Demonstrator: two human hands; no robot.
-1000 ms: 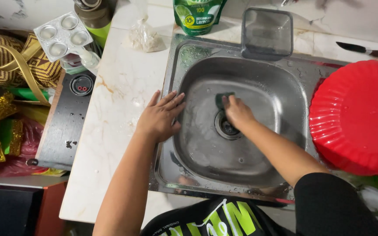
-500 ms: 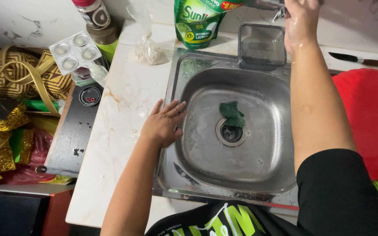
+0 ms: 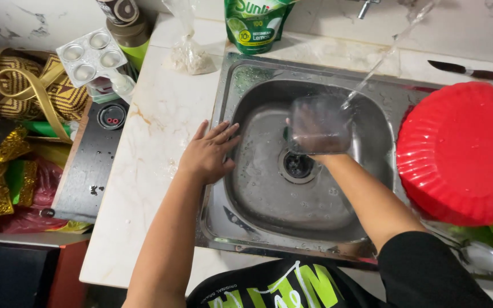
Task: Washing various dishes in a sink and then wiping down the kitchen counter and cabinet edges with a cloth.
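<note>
- Right hand (image 3: 315, 149): closed round a clear plastic container (image 3: 319, 124), held over the sink basin (image 3: 269, 188) just above the drain (image 3: 298, 165); half a second ago this hand was up at the tap and the container stood on the sink's back rim; it has since been brought down under the stream.
- Water stream (image 3: 380, 63): runs slantwise from the tap (image 3: 365, 7) at the back edge and strikes the container's upper right side; by my judgement rinsing is now the work in hand, the scrubbing being set aside.
- Green scouring pad: lay by the drain a moment ago; now hidden behind the container, only a sliver possibly showing.
- Left hand (image 3: 207, 154): flat and open, fingers spread, resting on the sink's left rim; grasps nothing; unmoved.
- Red plastic basin (image 3: 460, 151): upturned at the sink's right edge.
- Green detergent pouch (image 3: 253, 24): upright at the marble countertop's (image 3: 144, 171) back edge.
- Knife (image 3: 466, 71): at the back right corner.
- Spoon (image 3: 480, 256): front right, below the red basin.
</note>
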